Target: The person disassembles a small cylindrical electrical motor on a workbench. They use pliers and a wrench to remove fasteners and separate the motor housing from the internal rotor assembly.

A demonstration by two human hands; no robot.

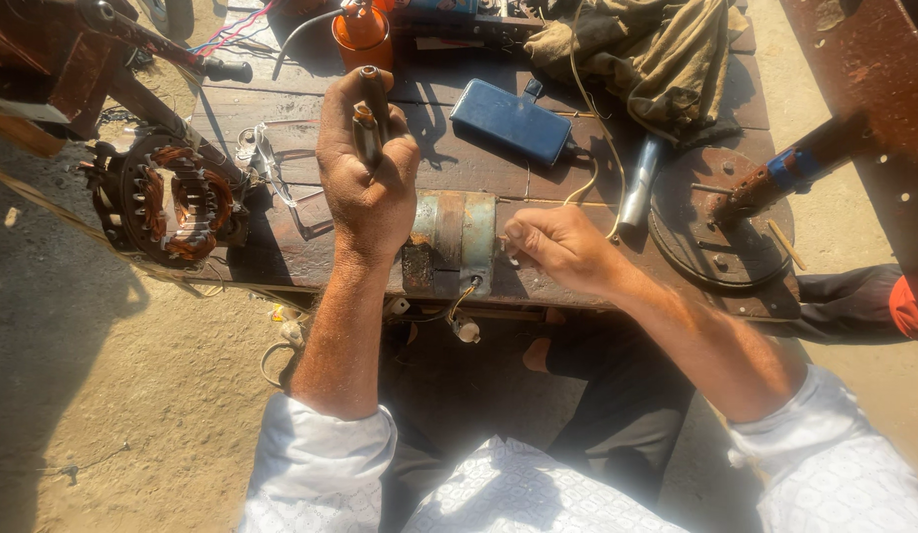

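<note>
- While the person sits at the near edge of the wooden workbench, a small motor casing lies on its side at that edge; the casing, a grey-green and rusty metal cylinder, serves as the landmark below
- Just under the casing, thin wires hang off the bench edge to a small white connector; they look flimsy, so I would not lift the casing by them
- Right hand is closed in a pinch on a small part I cannot make out, touching the casing's right end
- Left hand sits just left of and above the casing, fist clamped around a screwdriver-like tool with a dark handle, shaft pointing away from the person
- I judge the casing heavy and rigid for its size, rough with rust rather than slippery; the best hold is around the barrel, clear of the wire end
- Left of the casing, well apart, lies a stator with copper windings, its coils fragile
- Beyond the casing rests a flat blue box; right of it a round rusty disc
- Farthest beyond the casing stand an orange can and a crumpled cloth
</note>
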